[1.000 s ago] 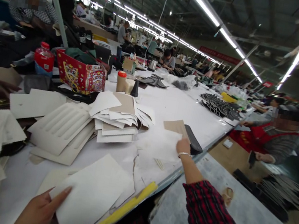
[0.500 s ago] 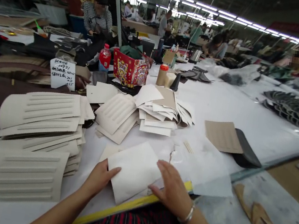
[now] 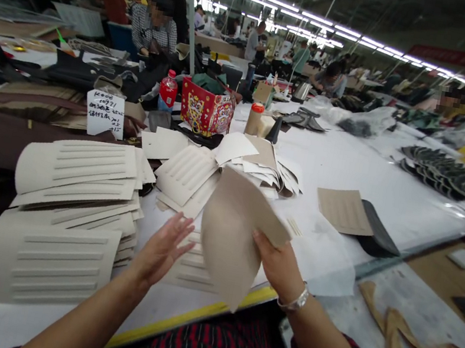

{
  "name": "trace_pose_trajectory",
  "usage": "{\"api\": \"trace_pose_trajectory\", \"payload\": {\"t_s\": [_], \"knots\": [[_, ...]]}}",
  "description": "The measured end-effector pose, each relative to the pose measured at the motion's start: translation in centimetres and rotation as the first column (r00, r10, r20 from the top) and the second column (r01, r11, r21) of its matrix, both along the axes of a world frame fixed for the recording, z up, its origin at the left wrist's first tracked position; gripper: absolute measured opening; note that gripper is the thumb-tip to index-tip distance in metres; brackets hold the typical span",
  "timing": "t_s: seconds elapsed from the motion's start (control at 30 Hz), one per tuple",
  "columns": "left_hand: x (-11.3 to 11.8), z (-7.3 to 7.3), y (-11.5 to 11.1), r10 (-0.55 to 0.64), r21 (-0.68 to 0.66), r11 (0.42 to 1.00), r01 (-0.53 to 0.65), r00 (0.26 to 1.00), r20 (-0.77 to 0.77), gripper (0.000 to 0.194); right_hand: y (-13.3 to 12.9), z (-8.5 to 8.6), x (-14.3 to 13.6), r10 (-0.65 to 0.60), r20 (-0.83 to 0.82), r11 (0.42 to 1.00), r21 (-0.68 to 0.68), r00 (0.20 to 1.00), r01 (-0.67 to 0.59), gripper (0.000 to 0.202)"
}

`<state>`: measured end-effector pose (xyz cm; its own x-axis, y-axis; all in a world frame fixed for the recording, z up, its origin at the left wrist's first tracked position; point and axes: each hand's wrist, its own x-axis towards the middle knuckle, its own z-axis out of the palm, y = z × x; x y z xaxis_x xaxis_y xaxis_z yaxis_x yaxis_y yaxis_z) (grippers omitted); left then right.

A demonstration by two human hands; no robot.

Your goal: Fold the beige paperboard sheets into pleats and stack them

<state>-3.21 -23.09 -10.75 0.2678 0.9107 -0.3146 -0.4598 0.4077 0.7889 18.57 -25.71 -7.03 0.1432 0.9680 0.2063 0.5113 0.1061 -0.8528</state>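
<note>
My right hand (image 3: 279, 266) grips a curved beige sheet (image 3: 233, 234) by its right edge, thumb on the near face, and holds it tilted up off the table. My left hand (image 3: 163, 249) is apart from that sheet, with its fingers spread and nothing in them. Under the raised sheet lies a cream ribbed panel (image 3: 191, 269), partly hidden. To the left is a tall pile of cream ribbed panels (image 3: 63, 264). Beyond my hands are a smaller group of ribbed panels (image 3: 188, 172) and a loose stack of white and beige sheets (image 3: 258, 151).
A beige ribbed piece (image 3: 345, 211) overlaps a black piece (image 3: 378, 230) to the right. Several thin sticks (image 3: 294, 227) lie on translucent paper (image 3: 324, 268). Farther back stand a red patterned box (image 3: 205, 108), a red bottle (image 3: 168, 90) and a handwritten card (image 3: 105, 114). Yellow tape (image 3: 189, 315) marks the near edge.
The pale sheet that lay flat between both hands is gone from there; a beige sheet is now lifted in my right hand. My left hand has let go and opened. The view has shifted slightly.
</note>
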Motion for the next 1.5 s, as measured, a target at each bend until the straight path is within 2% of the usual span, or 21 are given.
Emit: {"api": "trace_pose_trajectory", "payload": {"t_s": [0.07, 0.13, 0.2, 0.23, 0.27, 0.33, 0.37, 0.47, 0.53, 0.6, 0.67, 0.77, 0.87, 0.93, 1.0, 1.07, 1.13, 1.23, 1.37, 1.5], "knots": [[0.6, -0.7, -1.4, -0.175, -0.084, 0.978, 0.192, 0.97, 0.171, 0.058, -0.2, -0.8, -1.4, -0.169, -0.17, 0.985, 0.012, 0.971, 0.173, 0.036], [1.5, -1.1, -2.5, -0.253, -0.102, 0.954, 0.282, 0.94, 0.229, 0.057, -0.8, -2.5, -3.1, -0.262, -0.252, 0.964, -0.031, 0.931, 0.263, 0.041], [1.7, -1.3, -2.8, -0.228, -0.125, 0.964, 0.234, 0.972, 0.06, 0.051, -1.7, -4.4, -4.3, -0.263, -0.291, 0.965, -0.097, 0.92, 0.245, 0.043], [1.4, -1.5, -2.5, -0.216, -0.119, 0.972, 0.204, 0.971, -0.098, 0.046, -2.3, -5.3, -4.6, -0.248, -0.307, 0.967, -0.134, 0.919, 0.216, 0.042], [0.9, -1.7, -2.1, -0.209, -0.097, 0.977, 0.189, 0.938, -0.279, 0.041, -2.9, -6.1, -4.8, -0.23, -0.32, 0.968, -0.17, 0.919, 0.184, 0.041], [-0.9, -2.3, -1.3, -0.178, -0.011, 0.977, 0.213, 0.787, -0.59, 0.037, -4.1, -7.5, -4.6, -0.214, -0.344, 0.963, -0.232, 0.915, 0.138, 0.038], [-1.9, -2.8, -1.0, -0.146, 0.039, 0.97, 0.239, 0.705, -0.694, 0.037, -4.6, -8.1, -4.3, -0.205, -0.362, 0.96, -0.257, 0.909, 0.115, 0.036], [-3.7, -4.4, -1.0, -0.01, 0.159, 0.951, 0.265, 0.541, -0.841, 0.043, -5.1, -9.8, -3.4, -0.149, -0.43, 0.954, -0.298, 0.891, 0.016, 0.034], [-3.7, -5.3, -1.4, 0.08, 0.223, 0.936, 0.272, 0.452, -0.888, 0.048, -4.6, -10.4, -2.8, -0.129, -0.447, 0.95, -0.312, 0.885, -0.019, 0.032], [-3.0, -5.7, -1.5, 0.161, 0.285, 0.913, 0.293, 0.383, -0.91, 0.049, -3.6, -10.5, -2.0, -0.134, -0.43, 0.951, -0.308, 0.893, -0.006, 0.032], [-2.4, -5.4, -1.3, 0.197, 0.318, 0.894, 0.317, 0.359, -0.912, 0.048, -2.5, -9.8, -1.0, -0.111, -0.401, 0.955, -0.297, 0.909, -0.015, 0.031], [-2.2, -4.6, -0.8, 0.15, 0.276, 0.901, 0.336, 0.357, -0.922, 0.046, -1.7, -8.5, 0.6, -0.031, -0.348, 0.933, -0.347, 0.937, -0.098, 0.028], [-2.4, -4.7, -0.7, 0.087, 0.211, 0.924, 0.319, 0.361, -0.929, 0.047, -1.5, -8.0, 2.2, 0.025, -0.313, 0.87, -0.46, 0.949, -0.174, 0.022], [-2.4, -5.3, -0.9, 0.065, 0.182, 0.935, 0.304, 0.36, -0.931, 0.051, -1.3, -8.2, 3.1, 0.1, -0.216, 0.832, -0.517, 0.971, -0.201, 0.017], [-2.2, -5.8, -1.3, 0.055, 0.161, 0.942, 0.296, 0.337, -0.94, 0.052, -0.8, -8.6, 3.9, 0.216, -0.043, 0.813, -0.546, 0.975, -0.204, 0.016], [-1.9, -6.1, -1.5, 0.062, 0.151, 0.944, 0.293, 0.291, -0.955, 0.052, -0.1, -8.8, 4.6, 0.317, 0.113, 0.806, -0.556, 0.942, -0.204, 0.02], [-1.7, -6.3, -1.5, 0.078, 0.153, 0.941, 0.303, 0.247, -0.966, 0.051, 0.7, -8.9, 5.0, 0.392, 0.193, 0.783, -0.583, 0.9, -0.217, 0.022], [-1.6, -6.7, -1.3, 0.088, 0.157, 0.933, 0.324, 0.219, -0.972, 0.051, 1.7, -8.9, 5.2, 0.467, 0.247, 0.742, -0.632, 0.849, -0.224, 0.023], [-1.6, -7.5, -1.4, 0.075, 0.141, 0.939, 0.314, 0.212, -0.974, 0.049, 2.4, -9.0, 5.4, 0.527, 0.285, 0.718, -0.653, 0.801, -0.241, 0.02], [-1.4, -7.6, -1.6, 0.061, 0.121, 0.946, 0.3, 0.201, -0.978, 0.047, 2.7, -9.1, 5.7, 0.578, 0.288, 0.691, -0.671, 0.763, -0.27, 0.019]]}}
